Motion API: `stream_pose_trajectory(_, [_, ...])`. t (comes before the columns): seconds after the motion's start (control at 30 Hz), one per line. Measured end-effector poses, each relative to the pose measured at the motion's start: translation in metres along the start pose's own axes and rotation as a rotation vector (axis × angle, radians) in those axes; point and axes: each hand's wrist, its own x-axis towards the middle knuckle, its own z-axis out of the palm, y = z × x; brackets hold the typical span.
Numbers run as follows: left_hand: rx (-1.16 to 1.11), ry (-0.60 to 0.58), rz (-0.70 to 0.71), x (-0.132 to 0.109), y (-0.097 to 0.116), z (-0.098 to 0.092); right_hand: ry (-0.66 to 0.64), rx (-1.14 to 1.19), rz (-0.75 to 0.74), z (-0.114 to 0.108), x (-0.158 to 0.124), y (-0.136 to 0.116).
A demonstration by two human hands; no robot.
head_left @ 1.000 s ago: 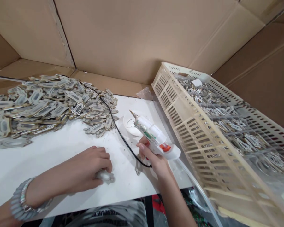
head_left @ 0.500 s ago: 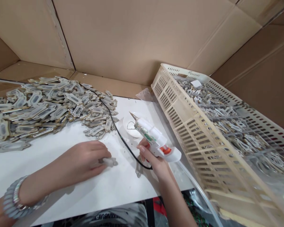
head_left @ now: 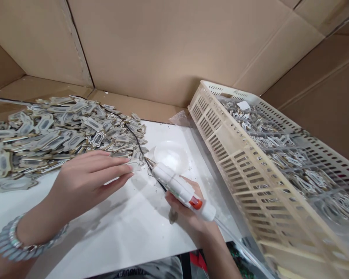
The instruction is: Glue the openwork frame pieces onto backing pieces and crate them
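Note:
My right hand [head_left: 189,211] is wrapped round a white hot glue gun [head_left: 174,182] with an orange switch. Its metal nozzle points up and left, close to my left fingertips. My left hand [head_left: 90,180] reaches to the pile's right edge, fingers fairly straight, with a small grey frame-shaped plate [head_left: 136,166] at the fingertips. The nozzle is beside this plate; whether they touch I cannot tell. Below my right hand a second grey plate [head_left: 172,215] shows in part, and I cannot tell if it lies on the table.
A large pile of similar plates [head_left: 49,133] covers the back left of the white table [head_left: 128,236]. A black cord [head_left: 136,139] runs across it to the glue gun. A white dish [head_left: 171,155] sits behind the gun. At right stands a cream plastic crate [head_left: 235,162] with bagged pieces. Cardboard walls enclose the back.
My left hand has moved up and forward to the pile's edge with the plate. My right hand has tilted the glue gun lower and leftward, bringing the nozzle near the left fingertips.

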Motion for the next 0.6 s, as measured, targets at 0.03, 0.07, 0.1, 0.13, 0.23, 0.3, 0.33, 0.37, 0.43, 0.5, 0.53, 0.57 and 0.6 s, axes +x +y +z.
stream_pose_trajectory(0.03, [0.022, 0.006, 0.001, -0.0020, -0.0005, -0.0015, -0.009, 0.009, -0.040, 0.0011, -0.0001, 0.0019])
stream_pose_trajectory(0.07, [0.041, 0.008, -0.004, -0.0036, -0.0009, -0.0030, -0.019, 0.017, -0.084, 0.0018, -0.0002, 0.0035])
stream_pose_trajectory(0.1, [0.057, 0.006, -0.013, -0.0049, -0.0012, -0.0044, -0.035, 0.018, -0.121, 0.0021, -0.0003, 0.0050])
stream_pose_trajectory(0.13, [0.073, 0.003, -0.026, -0.0059, -0.0013, -0.0055, -0.050, 0.008, -0.143, 0.0022, -0.0003, 0.0062])
stream_pose_trajectory(0.23, [0.104, -0.002, -0.047, -0.0079, -0.0012, -0.0071, -0.089, -0.018, -0.150, 0.0017, -0.0009, 0.0085])
stream_pose_trajectory(0.3, [0.113, 0.003, -0.033, -0.0089, -0.0010, -0.0068, -0.106, -0.013, -0.158, 0.0014, -0.0015, 0.0092])
stream_pose_trajectory(0.33, [0.112, 0.009, -0.020, -0.0093, -0.0010, -0.0064, -0.113, -0.009, -0.167, 0.0014, -0.0018, 0.0092])
stream_pose_trajectory(0.37, [0.110, 0.015, -0.010, -0.0097, -0.0009, -0.0059, -0.119, -0.003, -0.174, 0.0014, -0.0020, 0.0089])
stream_pose_trajectory(0.43, [0.110, 0.022, 0.007, -0.0101, -0.0007, -0.0050, -0.121, 0.005, -0.179, 0.0017, -0.0021, 0.0078])
stream_pose_trajectory(0.5, [0.113, 0.034, 0.022, -0.0097, 0.0000, -0.0045, -0.125, 0.001, -0.180, 0.0018, -0.0021, 0.0068])
stream_pose_trajectory(0.53, [0.119, 0.041, 0.022, -0.0092, 0.0006, -0.0044, -0.126, -0.004, -0.178, 0.0019, -0.0021, 0.0066])
stream_pose_trajectory(0.57, [0.124, 0.053, 0.021, -0.0084, 0.0013, -0.0044, -0.126, -0.010, -0.177, 0.0019, -0.0021, 0.0067])
stream_pose_trajectory(0.6, [0.129, 0.065, 0.019, -0.0075, 0.0022, -0.0046, -0.126, -0.015, -0.176, 0.0021, -0.0022, 0.0071])
